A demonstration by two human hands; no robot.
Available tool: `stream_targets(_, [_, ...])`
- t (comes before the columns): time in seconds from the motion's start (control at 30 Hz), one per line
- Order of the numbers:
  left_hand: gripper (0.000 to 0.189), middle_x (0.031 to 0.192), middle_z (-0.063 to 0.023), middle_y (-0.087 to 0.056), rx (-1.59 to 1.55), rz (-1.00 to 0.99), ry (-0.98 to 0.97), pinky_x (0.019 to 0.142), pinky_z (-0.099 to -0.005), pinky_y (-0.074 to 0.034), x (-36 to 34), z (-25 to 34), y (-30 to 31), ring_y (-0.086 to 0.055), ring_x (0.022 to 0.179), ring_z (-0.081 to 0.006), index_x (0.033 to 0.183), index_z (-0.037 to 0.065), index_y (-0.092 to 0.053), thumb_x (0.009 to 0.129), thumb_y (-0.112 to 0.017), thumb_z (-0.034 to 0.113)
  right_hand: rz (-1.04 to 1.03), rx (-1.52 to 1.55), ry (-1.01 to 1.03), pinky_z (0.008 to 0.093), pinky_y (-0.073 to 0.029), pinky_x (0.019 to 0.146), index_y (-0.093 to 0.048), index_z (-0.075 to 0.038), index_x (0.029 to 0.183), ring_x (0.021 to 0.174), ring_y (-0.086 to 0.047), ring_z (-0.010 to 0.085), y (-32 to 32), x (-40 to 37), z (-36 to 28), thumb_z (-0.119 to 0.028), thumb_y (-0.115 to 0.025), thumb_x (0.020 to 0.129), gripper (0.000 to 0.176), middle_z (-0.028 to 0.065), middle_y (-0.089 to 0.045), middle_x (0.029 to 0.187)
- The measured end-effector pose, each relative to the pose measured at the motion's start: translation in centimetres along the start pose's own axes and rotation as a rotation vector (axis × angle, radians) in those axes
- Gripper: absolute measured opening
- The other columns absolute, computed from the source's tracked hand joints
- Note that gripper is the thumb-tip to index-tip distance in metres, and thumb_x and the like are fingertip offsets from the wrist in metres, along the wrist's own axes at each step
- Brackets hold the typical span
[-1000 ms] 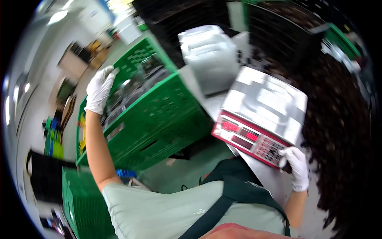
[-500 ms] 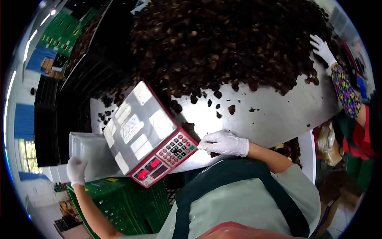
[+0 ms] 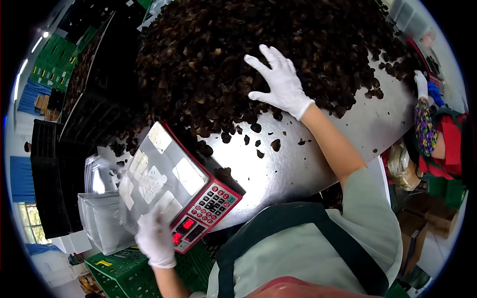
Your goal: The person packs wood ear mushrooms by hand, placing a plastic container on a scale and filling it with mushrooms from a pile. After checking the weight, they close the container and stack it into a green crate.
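Observation:
My right hand (image 3: 280, 84), in a white glove, is spread with its fingers apart at the near edge of a big heap of dark brown pieces (image 3: 198, 64) that look like dried wood ear mushrooms. My left hand (image 3: 155, 238), also gloved and smeared by motion, is at the near left side of a red digital scale (image 3: 164, 171). Its fingers seem closed on a clear plastic container (image 3: 125, 198), blurred and partly over the scale's plate. Red digits glow on the display. A stack of clear plastic containers (image 3: 102, 218) stands left of the scale.
Loose pieces lie scattered on the metal table (image 3: 283, 159). Black crates (image 3: 54, 174) stand at the left, with a green crate (image 3: 117, 275) below the scale. At the right edge is another person's gloved hand (image 3: 421, 83) with a flowered sleeve.
My right hand has gone from the table edge by the scale out to the heap and spread. My left hand has moved right with a clear container. The other person's hand has drawn back right.

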State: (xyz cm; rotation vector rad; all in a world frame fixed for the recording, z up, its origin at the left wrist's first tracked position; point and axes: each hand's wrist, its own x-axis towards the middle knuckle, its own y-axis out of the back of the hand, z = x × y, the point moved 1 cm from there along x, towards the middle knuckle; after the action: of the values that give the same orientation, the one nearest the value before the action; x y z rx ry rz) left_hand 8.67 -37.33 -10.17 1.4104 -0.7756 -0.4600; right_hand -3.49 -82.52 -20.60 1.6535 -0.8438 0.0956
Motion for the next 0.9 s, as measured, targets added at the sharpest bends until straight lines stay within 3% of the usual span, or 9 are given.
stream_targets(0.1, [0.029, 0.091, -0.0044, -0.070, -0.155, 0.065, -0.167, 0.066, -0.0366, -0.055, 0.6, 4.3, -2.0, -0.068, 0.074, -0.0252, 0.107, 0.019, -0.071, 0.082, -0.076, 0.004, -0.208, 0.015, -0.009, 0.0714, -0.025, 0.117, -0.032, -0.040, 0.158, 0.155, -0.014, 0.0410, -1.1, 3.3, -1.9, -0.049, -0.083, 0.078, 0.095, 0.0145, -0.014, 0.169])
stream_targets(0.2, [0.034, 0.099, -0.0057, -0.073, -0.362, 0.068, -0.157, 0.068, -0.0350, -0.056, 0.7, 5.2, -2.1, -0.071, 0.079, -0.0244, 0.113, 0.015, -0.070, 0.082, -0.077, 0.005, -0.258, 0.013, -0.054, 0.0699, -0.027, 0.117, -0.035, -0.039, 0.157, 0.155, -0.014, 0.0406, -1.9, 6.1, -2.5, -0.048, -0.083, 0.078, 0.093, 0.0122, -0.015, 0.169])
stream_targets(0.33, [0.048, 0.105, -0.0104, -0.072, -0.350, -0.021, -0.102, 0.068, -0.0346, -0.056, 0.5, 5.6, -0.6, -0.070, 0.077, -0.0255, 0.127, 0.012, -0.067, 0.081, -0.078, 0.006, -0.292, -0.100, 0.088, 0.0587, -0.045, 0.108, -0.045, -0.033, 0.151, 0.145, -0.035, 0.0388, -1.8, 4.8, -2.4, -0.047, -0.079, 0.083, 0.077, 0.0115, -0.030, 0.162])
stream_targets(0.4, [0.048, 0.102, -0.0098, -0.070, -0.241, 0.083, -0.170, 0.065, -0.0352, -0.055, 0.2, 5.6, 0.3, -0.068, 0.072, -0.0247, 0.128, 0.011, -0.066, 0.082, -0.077, 0.005, -0.194, -0.115, 0.094, 0.0440, -0.058, 0.092, -0.055, -0.030, 0.140, 0.130, -0.050, 0.0362, -2.3, 3.2, -1.4, -0.041, -0.078, 0.083, 0.062, 0.0072, -0.047, 0.149])
stream_targets(0.53, [0.047, 0.096, -0.0112, -0.068, -0.387, 0.234, -0.096, 0.064, -0.0328, -0.052, -1.4, 3.8, -0.1, -0.065, 0.073, -0.0230, 0.129, 0.008, -0.065, 0.084, -0.070, -0.006, -0.186, -0.075, -0.066, 0.0372, -0.059, 0.086, -0.066, -0.025, 0.122, 0.112, -0.058, 0.0226, -1.9, 3.0, 0.5, -0.028, -0.076, 0.084, 0.040, -0.0016, -0.061, 0.123])
stream_targets(0.63, [0.044, 0.098, -0.0119, -0.068, -0.290, 0.425, -0.109, 0.065, -0.0329, -0.053, -1.9, 2.1, -0.2, -0.066, 0.077, -0.0231, 0.126, 0.007, -0.067, 0.085, -0.067, -0.008, -0.163, 0.108, -0.088, 0.0382, -0.055, 0.094, -0.070, -0.023, 0.119, 0.114, -0.059, 0.0251, -2.2, 3.7, 1.8, -0.029, -0.073, 0.085, 0.035, 0.0021, -0.062, 0.120])
stream_targets(0.7, [0.039, 0.113, -0.0156, -0.068, -0.321, 0.414, 0.011, 0.075, -0.0343, -0.054, -2.9, 0.3, -0.6, -0.067, 0.094, -0.0270, 0.125, 0.004, -0.067, 0.088, -0.063, -0.008, -0.108, 0.346, -0.163, 0.0361, -0.054, 0.094, -0.074, -0.019, 0.113, 0.108, -0.064, 0.0261, -1.9, 4.5, 2.4, -0.025, -0.073, 0.084, 0.030, 0.0056, -0.065, 0.113])
stream_targets(0.83, [0.036, 0.131, -0.0187, -0.062, -0.421, 0.390, 0.120, 0.098, -0.0398, -0.050, -3.6, -1.3, -2.6, -0.059, 0.122, -0.0324, 0.128, 0.003, -0.066, 0.093, -0.060, -0.002, -0.054, 1.020, -0.472, 0.0262, -0.050, 0.086, -0.072, -0.005, 0.115, 0.096, -0.063, 0.0119, -0.3, 5.9, 3.1, -0.023, -0.076, 0.088, 0.033, 0.0028, -0.070, 0.109])
stream_targets(0.9, [0.035, 0.135, -0.0183, -0.060, -0.450, 0.360, 0.096, 0.104, -0.0422, -0.045, -3.0, -0.8, -2.9, -0.055, 0.127, -0.0334, 0.130, 0.003, -0.066, 0.095, -0.058, 0.001, -0.062, 1.190, -0.519, 0.0277, -0.054, 0.081, -0.072, -0.008, 0.117, 0.092, -0.064, 0.0114, 0.8, 6.0, 2.7, -0.024, -0.074, 0.090, 0.031, 0.0008, -0.070, 0.102])
